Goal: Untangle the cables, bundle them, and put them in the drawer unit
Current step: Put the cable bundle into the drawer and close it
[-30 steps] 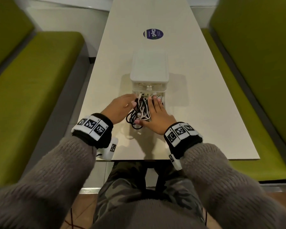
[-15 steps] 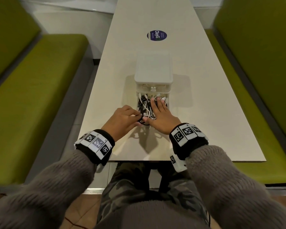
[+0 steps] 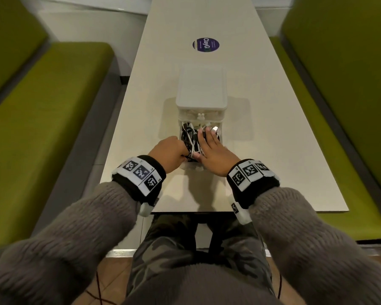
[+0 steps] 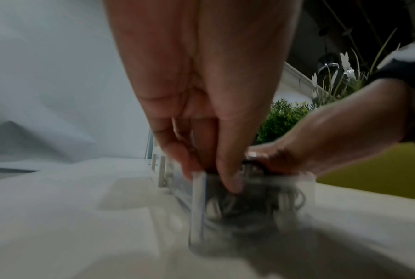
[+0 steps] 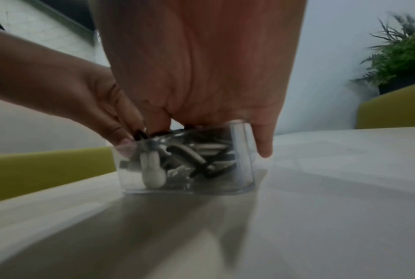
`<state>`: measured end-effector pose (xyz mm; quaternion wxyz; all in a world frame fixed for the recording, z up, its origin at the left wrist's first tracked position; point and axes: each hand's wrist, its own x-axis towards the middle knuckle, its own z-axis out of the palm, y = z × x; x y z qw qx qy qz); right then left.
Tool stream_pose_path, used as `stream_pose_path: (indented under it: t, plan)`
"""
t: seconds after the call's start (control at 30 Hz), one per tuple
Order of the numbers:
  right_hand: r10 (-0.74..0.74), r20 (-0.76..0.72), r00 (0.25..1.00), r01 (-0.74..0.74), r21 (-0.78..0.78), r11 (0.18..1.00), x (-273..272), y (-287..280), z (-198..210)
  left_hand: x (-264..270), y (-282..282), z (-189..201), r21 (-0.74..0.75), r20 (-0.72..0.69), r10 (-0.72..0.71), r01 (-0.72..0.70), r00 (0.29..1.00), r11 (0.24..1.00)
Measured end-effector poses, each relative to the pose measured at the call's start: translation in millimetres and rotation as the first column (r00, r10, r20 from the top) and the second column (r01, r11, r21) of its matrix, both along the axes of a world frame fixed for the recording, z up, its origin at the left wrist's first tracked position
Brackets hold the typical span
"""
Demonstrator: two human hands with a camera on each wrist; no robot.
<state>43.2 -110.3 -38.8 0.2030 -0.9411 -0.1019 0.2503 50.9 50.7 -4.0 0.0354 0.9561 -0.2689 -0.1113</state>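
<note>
A white drawer unit stands mid-table with its clear bottom drawer pulled out toward me. A bundle of black and white cables lies inside it. My right hand lies flat on top of the cables with straight fingers and presses them down. At the drawer's near left corner my left hand is curled, and its fingertips pinch a black cable loop. In the right wrist view the cables show through the drawer's front wall behind a white knob. The left wrist view is blurred.
The long white table carries a round purple sticker beyond the unit. Green benches run along both sides. The table's near edge is just behind my wrists.
The cable loops that hung over the drawer's front now sit inside it. My left hand has curled up and moved to the near left corner. My right hand stays flat on the bundle.
</note>
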Motion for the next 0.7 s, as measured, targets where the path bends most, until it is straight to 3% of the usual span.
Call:
stream_pose_path:
  t: [0.07,0.13,0.23,0.3,0.37,0.43,0.5,0.6,0.7]
  plan:
    - [-0.014,-0.001,1.0,0.014,-0.035,0.999,-2,0,3,2,5,10,-0.024,-0.123,-0.046,0.043,0.991,0.999]
    - [-0.027,-0.002,1.0,0.027,-0.057,0.998,-3,2,6,2,15,14,-0.094,-0.183,-0.012,-0.005,0.983,0.996]
    - [-0.036,0.0,0.999,0.036,-0.089,0.995,-3,6,5,-7,20,3,-0.287,0.055,0.147,-0.125,0.988,0.95]
    - [-0.04,0.021,0.999,0.042,-0.104,0.994,-6,7,5,-12,10,-3,-0.4,-0.009,0.22,-0.205,0.976,0.894]
    - [-0.054,0.036,0.998,0.057,-0.086,0.995,-9,7,6,-8,-4,-10,-0.287,-0.153,0.168,-0.206,0.974,0.935]
    - [-0.07,0.025,0.997,0.071,-0.042,0.997,-10,7,7,-1,-15,-20,-0.1,-0.18,0.093,-0.112,0.979,0.989]
    - [-0.088,0.016,0.996,0.089,-0.019,0.996,-9,7,8,4,-19,-27,-0.019,-0.188,0.062,-0.067,0.98,0.998]
    - [-0.085,0.073,0.994,0.085,0.007,0.996,-8,8,11,1,-20,-32,0.048,-0.203,0.082,-0.074,0.976,0.996]
    - [-0.08,0.092,0.993,0.072,0.084,0.994,-11,2,13,-1,-20,-32,0.014,-0.194,0.102,-0.102,0.976,0.995]
